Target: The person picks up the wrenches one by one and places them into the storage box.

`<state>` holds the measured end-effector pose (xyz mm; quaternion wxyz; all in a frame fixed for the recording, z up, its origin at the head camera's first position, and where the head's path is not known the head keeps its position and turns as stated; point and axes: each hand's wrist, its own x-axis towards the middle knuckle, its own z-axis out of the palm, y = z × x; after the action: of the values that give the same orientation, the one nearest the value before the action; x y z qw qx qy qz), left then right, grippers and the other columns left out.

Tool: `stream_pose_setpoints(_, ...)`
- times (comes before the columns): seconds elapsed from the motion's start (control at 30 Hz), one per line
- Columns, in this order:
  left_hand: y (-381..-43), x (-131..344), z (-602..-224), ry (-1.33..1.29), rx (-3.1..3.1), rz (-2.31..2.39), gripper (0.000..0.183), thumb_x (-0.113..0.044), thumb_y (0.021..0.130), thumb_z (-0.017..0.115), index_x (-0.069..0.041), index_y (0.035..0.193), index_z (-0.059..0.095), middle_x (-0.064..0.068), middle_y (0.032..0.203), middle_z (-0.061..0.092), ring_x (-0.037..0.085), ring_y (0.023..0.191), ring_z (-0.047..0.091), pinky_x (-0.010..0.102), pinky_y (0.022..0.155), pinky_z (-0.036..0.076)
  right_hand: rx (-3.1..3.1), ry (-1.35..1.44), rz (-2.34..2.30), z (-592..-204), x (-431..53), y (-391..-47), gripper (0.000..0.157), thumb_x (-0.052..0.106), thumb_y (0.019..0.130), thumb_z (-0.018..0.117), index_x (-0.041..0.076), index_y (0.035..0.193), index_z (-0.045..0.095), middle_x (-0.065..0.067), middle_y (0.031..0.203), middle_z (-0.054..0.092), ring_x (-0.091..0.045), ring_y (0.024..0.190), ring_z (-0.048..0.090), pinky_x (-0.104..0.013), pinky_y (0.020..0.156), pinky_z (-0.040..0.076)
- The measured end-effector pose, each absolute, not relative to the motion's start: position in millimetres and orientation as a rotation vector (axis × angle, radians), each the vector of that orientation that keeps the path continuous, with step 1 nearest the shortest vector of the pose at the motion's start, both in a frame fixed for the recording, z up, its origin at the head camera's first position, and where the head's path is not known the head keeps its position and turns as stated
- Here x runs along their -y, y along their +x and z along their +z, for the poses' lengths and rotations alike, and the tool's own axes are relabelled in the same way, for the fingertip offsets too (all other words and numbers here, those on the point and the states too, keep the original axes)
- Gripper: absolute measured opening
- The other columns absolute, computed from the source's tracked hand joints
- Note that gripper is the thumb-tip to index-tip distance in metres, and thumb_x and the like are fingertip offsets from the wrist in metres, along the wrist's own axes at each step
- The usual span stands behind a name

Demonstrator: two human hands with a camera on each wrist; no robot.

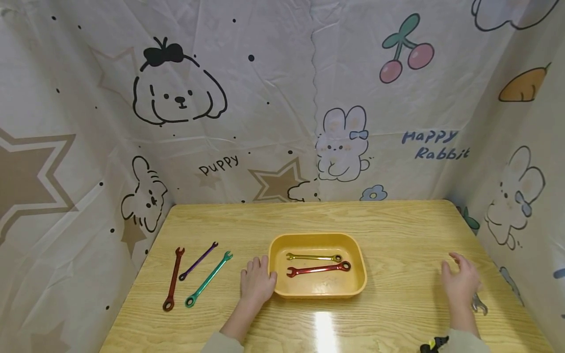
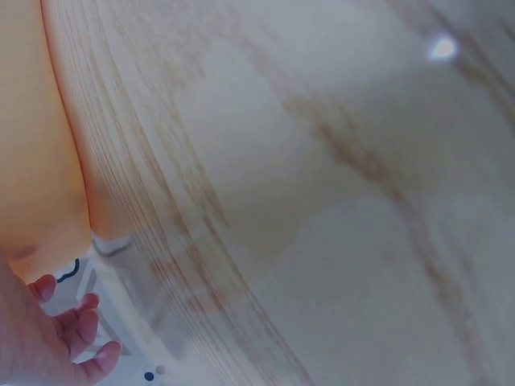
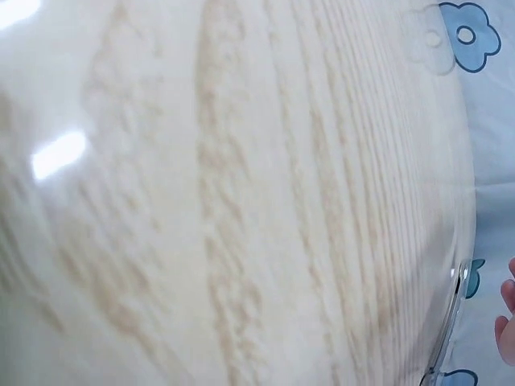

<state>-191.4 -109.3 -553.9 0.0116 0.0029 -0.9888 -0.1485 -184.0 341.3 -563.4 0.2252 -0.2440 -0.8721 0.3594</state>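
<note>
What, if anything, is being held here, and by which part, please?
Nothing appears held: the left hand rests against the left side of the yellow box, and the right hand is empty near the silver wrench.

- The word "puppy" stands in black, handwritten-style letters on the far printed cloth, left of the middle, slanting upward to the right.
- The words "Happy Rabbit" stand in blue on the same far cloth, toward the right, in two lines, "Rabbit" under "Happy".
</note>
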Motion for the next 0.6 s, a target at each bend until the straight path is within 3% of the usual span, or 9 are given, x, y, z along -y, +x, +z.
stream_pose_setpoints(0.3, -191.2, 108.9, -554.0, 0.014, 3.087, -0.475, 0.039, -0.029, 0.086, 0.049, -0.007, 0.117, 0.046, 0.011, 0.096, 0.045, 0.026, 0.086, 0.04, 0.044, 0.075, 0.034, 2.357, -0.783, 1.007, -572.4, -352.0, -180.1, 0.034, 0.009, 0.088, 0.054, -0.002, 0.12, 0.051, -0.028, 0.126, 0.043, -0.045, 0.12, 0.031, -0.056, 0.09, 0.013)
stream_pose_setpoints(0.6, -190.9, 108.3, -552.3, 0.024, 3.092, -0.482, 0.04, -0.029, 0.086, 0.049, -0.007, 0.118, 0.046, 0.011, 0.097, 0.046, 0.026, 0.087, 0.04, 0.044, 0.075, 0.034, 2.419, -0.914, 1.035, -575.4, -362.8, -179.0, 0.04, 0.019, 0.092, 0.046, 0.0, 0.128, 0.045, -0.032, 0.131, 0.032, -0.049, 0.124, 0.022, -0.059, 0.094, 0.011)
